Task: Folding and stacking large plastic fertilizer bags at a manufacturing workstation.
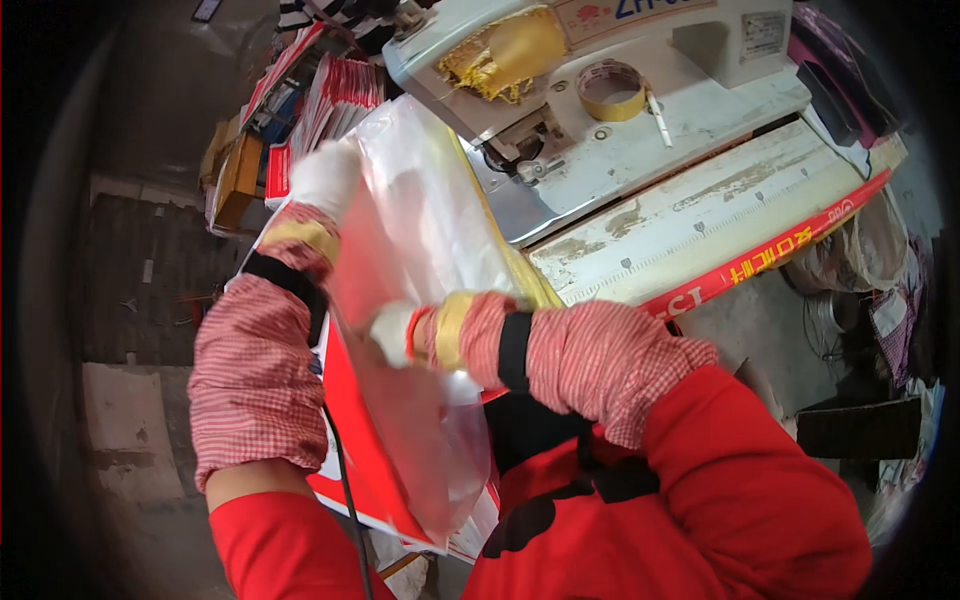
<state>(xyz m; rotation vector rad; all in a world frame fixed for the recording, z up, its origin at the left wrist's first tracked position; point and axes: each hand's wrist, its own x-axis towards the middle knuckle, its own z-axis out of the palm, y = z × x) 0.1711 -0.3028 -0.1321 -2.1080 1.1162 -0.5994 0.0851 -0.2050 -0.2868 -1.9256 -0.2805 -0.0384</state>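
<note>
Beside the sewing machine's (640, 45) needle end, a clear-and-red plastic sheet (430, 190) runs from the work surface down toward the person's lap. White-gloved left hand (327, 178) is at the sheet's far-left edge; gloved right hand (392, 333) is over its middle. Both blurred, fingers hidden: can't tell if either grips. Tape roll (617, 109) and white stick (659, 120) sit on the machine; red-and-white stack (328, 110) just past left hand.

Gloved hands (325, 178) (392, 332) at plastic sack (430, 190), sewing machine (625, 155)
</note>
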